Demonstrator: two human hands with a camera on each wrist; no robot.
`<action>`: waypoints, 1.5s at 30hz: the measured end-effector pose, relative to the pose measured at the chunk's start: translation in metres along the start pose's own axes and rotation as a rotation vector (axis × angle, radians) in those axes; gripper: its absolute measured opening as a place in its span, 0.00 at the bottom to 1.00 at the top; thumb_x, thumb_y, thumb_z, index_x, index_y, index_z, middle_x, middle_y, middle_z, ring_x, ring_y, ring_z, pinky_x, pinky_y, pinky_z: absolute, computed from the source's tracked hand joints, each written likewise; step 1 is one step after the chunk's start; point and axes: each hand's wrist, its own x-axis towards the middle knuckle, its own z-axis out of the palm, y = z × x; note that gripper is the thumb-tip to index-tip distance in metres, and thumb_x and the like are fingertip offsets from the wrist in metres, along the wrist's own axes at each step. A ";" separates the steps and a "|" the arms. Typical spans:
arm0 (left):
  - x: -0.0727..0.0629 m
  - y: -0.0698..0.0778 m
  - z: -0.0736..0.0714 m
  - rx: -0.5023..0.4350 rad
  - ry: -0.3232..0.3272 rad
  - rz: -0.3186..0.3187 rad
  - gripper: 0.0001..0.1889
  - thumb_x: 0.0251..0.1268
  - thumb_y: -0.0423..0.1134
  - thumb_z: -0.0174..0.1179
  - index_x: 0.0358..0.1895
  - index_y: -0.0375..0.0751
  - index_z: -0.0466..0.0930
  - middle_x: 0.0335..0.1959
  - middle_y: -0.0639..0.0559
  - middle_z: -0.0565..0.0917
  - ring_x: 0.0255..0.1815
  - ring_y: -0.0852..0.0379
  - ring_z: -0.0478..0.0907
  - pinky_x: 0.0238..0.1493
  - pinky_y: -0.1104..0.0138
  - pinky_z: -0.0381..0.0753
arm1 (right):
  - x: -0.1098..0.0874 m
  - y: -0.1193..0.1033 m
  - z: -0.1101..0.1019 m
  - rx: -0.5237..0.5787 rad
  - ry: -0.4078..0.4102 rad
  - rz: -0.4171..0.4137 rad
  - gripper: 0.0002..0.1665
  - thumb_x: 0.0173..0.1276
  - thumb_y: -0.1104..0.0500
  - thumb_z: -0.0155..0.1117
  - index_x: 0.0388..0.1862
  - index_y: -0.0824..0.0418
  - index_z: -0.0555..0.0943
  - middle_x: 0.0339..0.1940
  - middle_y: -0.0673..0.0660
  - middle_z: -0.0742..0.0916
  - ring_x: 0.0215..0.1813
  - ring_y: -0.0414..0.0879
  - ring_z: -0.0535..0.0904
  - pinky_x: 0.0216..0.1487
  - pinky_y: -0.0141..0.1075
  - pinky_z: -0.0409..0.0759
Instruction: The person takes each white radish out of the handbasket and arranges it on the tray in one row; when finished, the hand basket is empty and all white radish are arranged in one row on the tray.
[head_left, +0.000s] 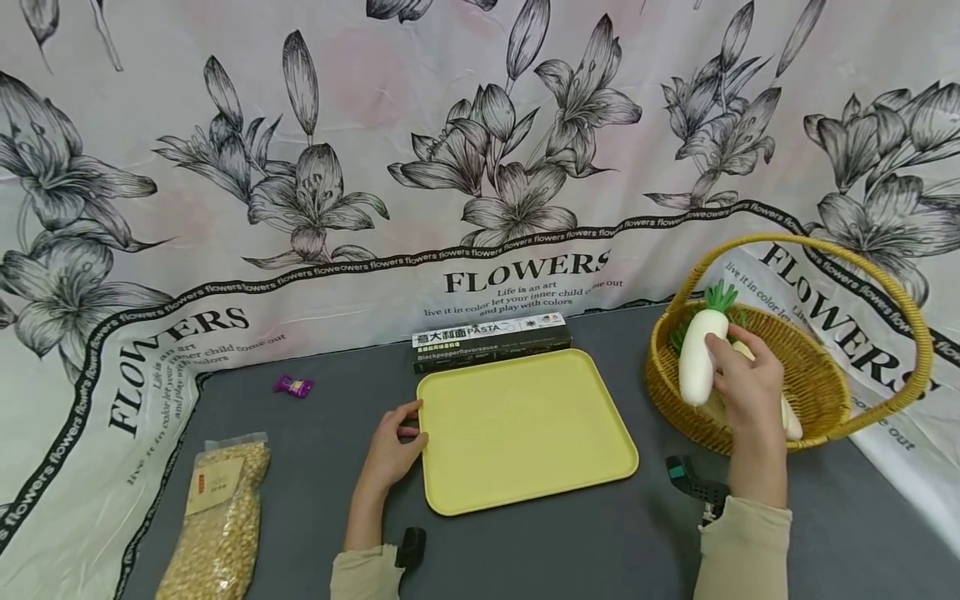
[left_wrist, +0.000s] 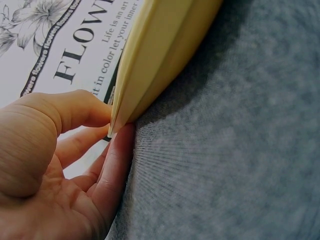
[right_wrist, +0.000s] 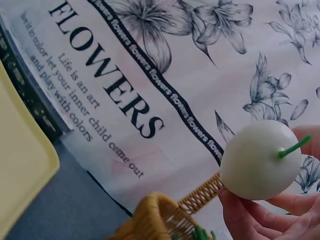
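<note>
My right hand (head_left: 746,379) grips a white radish (head_left: 697,371) with a green leafy top and holds it over the wicker basket (head_left: 821,362) on the right. The right wrist view shows the radish (right_wrist: 257,162) end-on, its thin green root toward the camera. Pale vegetables (head_left: 791,422) lie lower in the basket, partly hidden by this hand and the radish. At the yellow tray (head_left: 528,433), my left hand (head_left: 393,446) pinches the left rim. Seen from the left wrist, the thumb and a finger (left_wrist: 117,165) meet at the tray's edge (left_wrist: 145,65).
Behind the tray stands a black-and-white pasta box (head_left: 491,342). A purple wrapped candy (head_left: 293,386) lies to the left, and a clear bag of yellowish kernels (head_left: 217,517) at the front left. The basket's tall handle (head_left: 911,317) arches out to the right. Flower-printed cloth (head_left: 360,100) hangs behind.
</note>
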 end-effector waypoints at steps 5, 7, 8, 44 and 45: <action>-0.002 -0.002 0.004 0.018 -0.005 -0.027 0.29 0.62 0.28 0.61 0.69 0.41 0.72 0.55 0.42 0.74 0.48 0.47 0.79 0.45 0.57 0.80 | -0.007 0.009 0.013 0.017 -0.026 -0.003 0.46 0.66 0.53 0.68 0.79 0.57 0.59 0.37 0.43 0.81 0.34 0.34 0.81 0.31 0.27 0.80; -0.001 -0.002 0.005 0.016 -0.007 -0.031 0.29 0.62 0.29 0.61 0.69 0.41 0.72 0.56 0.42 0.74 0.48 0.47 0.78 0.45 0.57 0.80 | -0.009 0.012 0.019 0.008 -0.032 -0.008 0.46 0.67 0.53 0.68 0.79 0.57 0.59 0.37 0.43 0.82 0.34 0.35 0.80 0.30 0.27 0.78; -0.001 -0.002 0.004 0.016 -0.006 -0.022 0.29 0.62 0.29 0.61 0.69 0.41 0.72 0.55 0.42 0.74 0.47 0.47 0.78 0.45 0.57 0.80 | -0.009 0.014 0.022 0.002 -0.041 -0.014 0.46 0.67 0.52 0.68 0.79 0.57 0.59 0.37 0.42 0.82 0.35 0.34 0.80 0.31 0.27 0.79; 0.001 0.001 -0.001 0.001 0.012 -0.004 0.28 0.64 0.29 0.61 0.68 0.39 0.72 0.55 0.40 0.74 0.48 0.45 0.78 0.45 0.55 0.80 | -0.024 0.066 0.124 -0.303 -0.311 -0.111 0.39 0.70 0.54 0.65 0.76 0.59 0.62 0.59 0.70 0.80 0.52 0.50 0.81 0.41 0.38 0.84; 0.001 0.001 -0.001 0.002 0.012 -0.006 0.28 0.64 0.29 0.61 0.68 0.39 0.72 0.55 0.40 0.74 0.47 0.45 0.78 0.45 0.55 0.80 | -0.025 0.069 0.128 -0.311 -0.321 -0.106 0.39 0.69 0.55 0.66 0.76 0.59 0.63 0.58 0.70 0.79 0.53 0.53 0.80 0.42 0.39 0.84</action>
